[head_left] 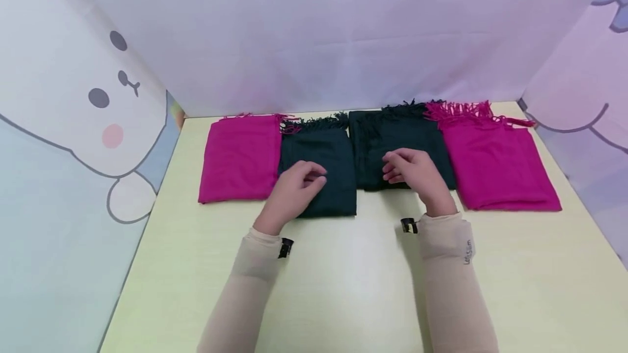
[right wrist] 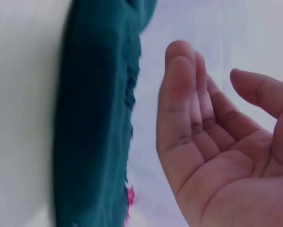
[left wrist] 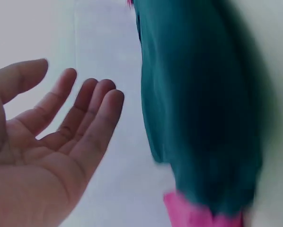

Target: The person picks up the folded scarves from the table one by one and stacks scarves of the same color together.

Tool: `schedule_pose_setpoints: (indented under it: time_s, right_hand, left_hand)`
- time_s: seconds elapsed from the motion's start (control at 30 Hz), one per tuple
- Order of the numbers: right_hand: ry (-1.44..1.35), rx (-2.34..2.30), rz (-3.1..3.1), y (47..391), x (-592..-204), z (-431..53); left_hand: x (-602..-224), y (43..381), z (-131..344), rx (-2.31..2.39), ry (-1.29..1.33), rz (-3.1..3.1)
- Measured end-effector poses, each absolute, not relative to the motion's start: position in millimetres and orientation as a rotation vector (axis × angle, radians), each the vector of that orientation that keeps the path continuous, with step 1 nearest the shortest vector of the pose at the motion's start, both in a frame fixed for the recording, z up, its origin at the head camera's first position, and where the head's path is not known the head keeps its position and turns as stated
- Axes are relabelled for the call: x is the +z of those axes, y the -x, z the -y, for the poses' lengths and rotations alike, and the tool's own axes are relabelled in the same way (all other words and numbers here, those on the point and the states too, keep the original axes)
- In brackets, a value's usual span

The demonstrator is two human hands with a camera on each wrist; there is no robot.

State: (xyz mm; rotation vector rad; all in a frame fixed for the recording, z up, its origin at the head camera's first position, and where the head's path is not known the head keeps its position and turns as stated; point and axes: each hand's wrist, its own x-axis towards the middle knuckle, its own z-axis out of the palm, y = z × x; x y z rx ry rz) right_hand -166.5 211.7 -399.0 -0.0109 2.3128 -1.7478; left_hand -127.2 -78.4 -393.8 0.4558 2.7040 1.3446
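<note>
"The left hand (head_left: 296,189), how is it?"

"Fingers loosely bent and slightly spread, thumb held away from them. It hangs above the left dark green cloth (head_left: 340,178), apart from it."

"And the right hand (head_left: 412,172)?"

"Its fingers lie close together, gently curved, the thumb apart. It is above the near part of the right dark green cloth (head_left: 407,132), with a gap between."

"Where are those two cloths?"

"Folded flat, side by side, mid-row on the far half of the pale table (head_left: 353,287). The left one reaches nearer."

"What flanks them?"

"A folded pink cloth (head_left: 240,159) at the left end, and a second pink cloth (head_left: 500,162) at the right end. Fringes show along the far edges; the right pink one's spill over its green neighbour's far right corner."
</note>
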Motion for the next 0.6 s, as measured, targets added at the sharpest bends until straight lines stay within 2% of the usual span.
schedule_pose_setpoints:
  time_s: [0.13, 0.23, 0.4, 0.6]
  right_hand:
    - [-0.049, -1.748, -2.405, 169.0, -391.9, -234.2]
    - [-0.119, -1.675, -2.496, 170.1, -388.2, -252.4]
    - [-0.217, -1.401, -2.678, 167.9, -389.6, -281.9]
    - [-0.279, -0.973, -2.777, 161.4, -400.0, -304.1]
  left_hand:
    - [-396.9, 128.8, 48.3, 1.444, -0.550, -2.569]
    - [-399.7, 131.2, 25.5, 1.617, -0.490, -2.322]
    - [-403.3, 134.7, -12.0, 1.917, -0.215, -1.765]
    - [-407.1, 130.3, -33.3, 2.010, 0.161, -1.747]
